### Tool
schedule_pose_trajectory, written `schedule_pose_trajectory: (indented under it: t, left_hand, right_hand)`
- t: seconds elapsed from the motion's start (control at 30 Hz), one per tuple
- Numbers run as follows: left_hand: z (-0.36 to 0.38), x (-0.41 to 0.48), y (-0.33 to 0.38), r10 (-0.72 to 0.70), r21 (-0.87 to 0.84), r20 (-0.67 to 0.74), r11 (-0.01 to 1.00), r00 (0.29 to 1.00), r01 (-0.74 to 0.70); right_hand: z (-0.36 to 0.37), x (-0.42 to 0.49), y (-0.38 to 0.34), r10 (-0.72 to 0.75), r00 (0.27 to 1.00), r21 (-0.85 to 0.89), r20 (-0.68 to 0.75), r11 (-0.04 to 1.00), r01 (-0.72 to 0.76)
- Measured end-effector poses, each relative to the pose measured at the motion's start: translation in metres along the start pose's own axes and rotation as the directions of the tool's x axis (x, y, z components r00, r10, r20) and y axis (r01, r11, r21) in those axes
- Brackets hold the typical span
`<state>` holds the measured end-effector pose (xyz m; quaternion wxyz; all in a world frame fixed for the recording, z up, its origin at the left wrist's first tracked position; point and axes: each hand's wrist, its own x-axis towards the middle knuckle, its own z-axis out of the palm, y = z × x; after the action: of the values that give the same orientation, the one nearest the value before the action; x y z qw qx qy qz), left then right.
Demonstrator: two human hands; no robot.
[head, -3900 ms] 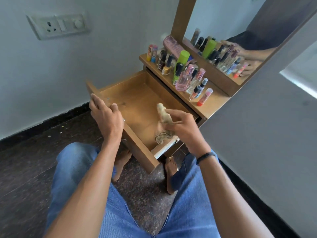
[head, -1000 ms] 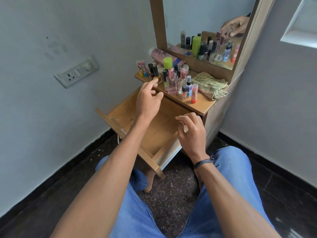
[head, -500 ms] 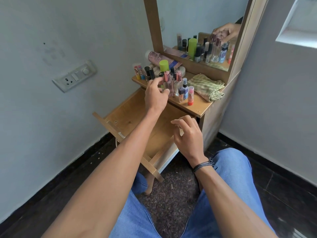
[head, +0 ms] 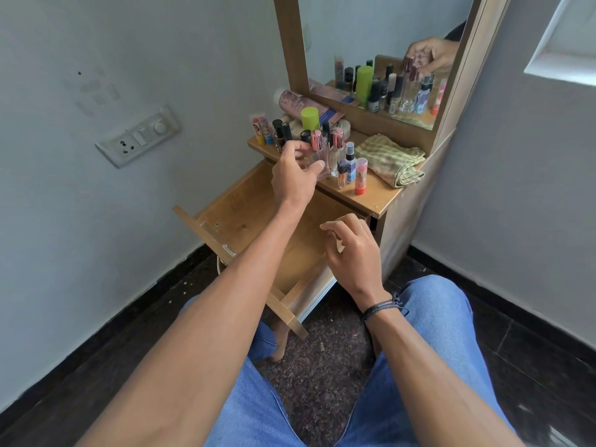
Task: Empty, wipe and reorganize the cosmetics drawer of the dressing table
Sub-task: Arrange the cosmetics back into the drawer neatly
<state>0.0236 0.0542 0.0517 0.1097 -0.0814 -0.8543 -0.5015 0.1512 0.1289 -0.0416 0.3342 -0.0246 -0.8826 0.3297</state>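
Drawer (head: 240, 208) is pulled fully out under the dressing table top (head: 375, 196), nothing visible on its wooden floor. Cosmetics stand bunched on the top's left half. Left hand (head: 292, 179) is up there, thumb and fingers curled round the pink-capped perfume bottle (head: 319, 153) at the front edge, bottle upright. Right hand (head: 354, 253) hovers over the drawer's right side, fingers loosely bent, holding nothing. Folded striped cloth (head: 390, 159) lies on the top's right end, just beside the bottles. Mirror (head: 371, 27) behind reflects them.
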Motion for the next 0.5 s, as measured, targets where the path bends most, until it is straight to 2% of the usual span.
schedule_pose_trajectory:
  t: [0.33, 0.5]
  left_hand:
    - [0.006, -0.001, 0.002, 0.011, 0.006, 0.016, 1.000, 1.000, -0.011]
    - [-0.007, -0.010, -0.005, 0.016, 0.003, -0.032, 1.000, 0.999, -0.016]
  right_hand:
    - [-0.003, 0.001, -0.001, 0.013, 1.000, 0.003, 0.013, 1.000, -0.013]
    - [-0.004, 0.001, 0.002, 0.024, 1.000, 0.030, 0.001, 0.999, -0.024]
